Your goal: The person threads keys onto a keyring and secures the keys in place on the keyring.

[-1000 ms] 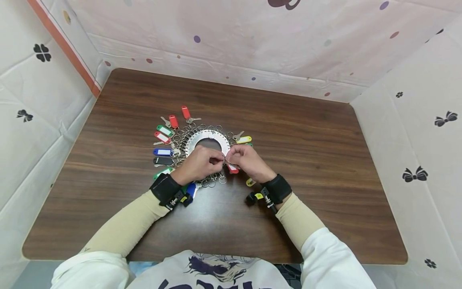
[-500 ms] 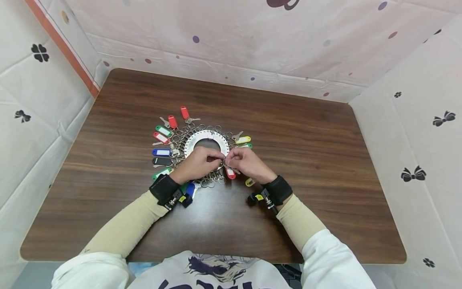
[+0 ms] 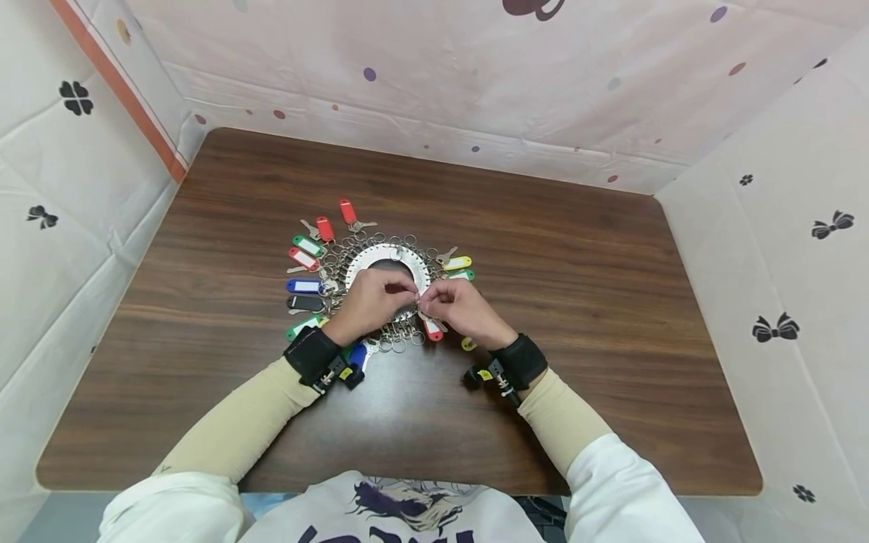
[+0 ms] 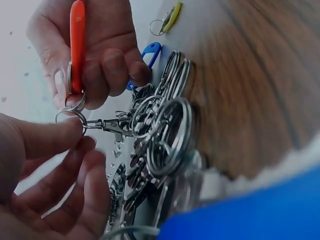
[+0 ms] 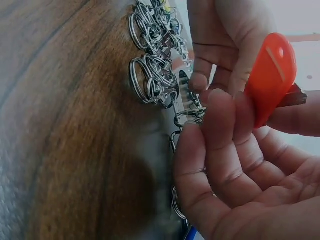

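Both hands meet at the right side of a round metal key holder (image 3: 388, 250) fringed with clasps and split rings. My left hand (image 3: 373, 302) pinches a split ring (image 4: 73, 111) with thumb and fingers. In the left wrist view this ring meets a small swivel clasp (image 4: 114, 125) of the holder. My right hand (image 3: 462, 305) holds a red key tag (image 4: 77, 47) by the ring's other side. In the right wrist view the red tag (image 5: 272, 80) stands up between the right fingers and thumb, with part of a key (image 5: 294, 96) behind it.
Tagged keys fan out from the holder: red tags (image 3: 348, 211), a blue tag (image 3: 304, 286) and a black tag (image 3: 305, 303) on the left and far side, a yellow tag (image 3: 457, 262) on the right. Another yellow tag (image 3: 469, 344) lies beside the right wrist. The brown table (image 3: 577, 264) spreads around them.
Both hands have shifted slightly left and stay together at the ring. The red tag under the right hand has swung to a steeper angle, and its key now shows beside it.
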Tool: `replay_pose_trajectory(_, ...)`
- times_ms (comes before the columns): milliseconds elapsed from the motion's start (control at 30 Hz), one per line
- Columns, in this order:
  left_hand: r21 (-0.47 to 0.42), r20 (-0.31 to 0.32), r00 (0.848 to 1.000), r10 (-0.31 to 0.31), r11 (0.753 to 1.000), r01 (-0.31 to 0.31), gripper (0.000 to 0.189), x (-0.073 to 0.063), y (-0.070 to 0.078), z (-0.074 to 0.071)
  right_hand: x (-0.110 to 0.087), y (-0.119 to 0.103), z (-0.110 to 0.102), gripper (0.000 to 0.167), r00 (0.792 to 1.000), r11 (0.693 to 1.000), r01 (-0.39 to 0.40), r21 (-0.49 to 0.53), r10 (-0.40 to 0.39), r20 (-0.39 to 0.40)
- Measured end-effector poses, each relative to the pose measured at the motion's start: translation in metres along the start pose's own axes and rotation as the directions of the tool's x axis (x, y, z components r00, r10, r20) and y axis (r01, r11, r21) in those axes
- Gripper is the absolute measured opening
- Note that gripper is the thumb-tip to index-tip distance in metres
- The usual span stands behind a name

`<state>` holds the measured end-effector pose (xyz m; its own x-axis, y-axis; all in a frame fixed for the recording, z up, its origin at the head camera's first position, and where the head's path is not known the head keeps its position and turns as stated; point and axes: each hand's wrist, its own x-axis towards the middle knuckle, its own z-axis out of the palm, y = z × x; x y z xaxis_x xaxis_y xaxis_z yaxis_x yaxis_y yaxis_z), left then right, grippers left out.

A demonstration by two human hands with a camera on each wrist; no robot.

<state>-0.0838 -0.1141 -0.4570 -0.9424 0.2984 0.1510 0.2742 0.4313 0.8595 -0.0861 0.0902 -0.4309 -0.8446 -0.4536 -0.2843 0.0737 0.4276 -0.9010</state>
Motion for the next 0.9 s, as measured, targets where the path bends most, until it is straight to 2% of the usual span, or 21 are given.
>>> replay_pose_trajectory(67, -0.006, 0.011, 0.999, -0.036, 0.999, 0.036, 0.005, 0.0001, 0.0, -0.0005, 0.0003, 0.0005, 0.0005, 0.012, 1.0, 1.0, 0.005, 0.006, -0.005, -0.008)
replay_pose_trajectory(167, -0.001, 0.048, 0.998, -0.036, 0.999, 0.036, 0.006, 0.0, -0.0005, -0.0013, 0.0008, 0.0024, 0.0013, 0.012, 1.0, 1.0, 0.01, 0.012, -0.01, -0.024)
replay_pose_trajectory(267, 0.028, 0.07, 0.997, 0.032, 0.999, -0.034, 0.005, -0.0003, -0.001, -0.0028, 0.0003, 0.0028, 0.0017, 0.012, 0.999, 1.0, 0.006, 0.025, -0.005, -0.04)
replay_pose_trajectory(367, 0.059, 0.066, 0.993, 0.096, 0.993, -0.1, 0.005, -0.0003, -0.0008, -0.0044, -0.0006, 0.0026, 0.0018, 0.012, 0.999, 0.999, 0.003, 0.041, -0.001, -0.05)
replay_pose_trajectory(533, 0.09, 0.047, 0.989, 0.139, 0.986, -0.142, 0.007, 0.0, 0.0006, -0.0057, -0.0007, 0.0025, 0.0012, 0.013, 0.998, 0.998, 0.002, 0.06, 0.002, -0.06)
replay_pose_trajectory(767, 0.098, 0.034, 0.99, 0.134, 0.986, -0.137, 0.008, -0.0001, 0.0015, -0.0062, -0.0003, 0.003, 0.001, 0.014, 0.998, 0.998, 0.003, 0.057, 0.001, -0.064)
replay_pose_trajectory(900, 0.076, 0.029, 0.995, 0.094, 0.992, -0.096, 0.007, 0.0007, -0.0001, -0.0056, -0.0002, 0.004, 0.0008, 0.013, 0.997, 0.999, 0.025, 0.046, -0.022, -0.07)
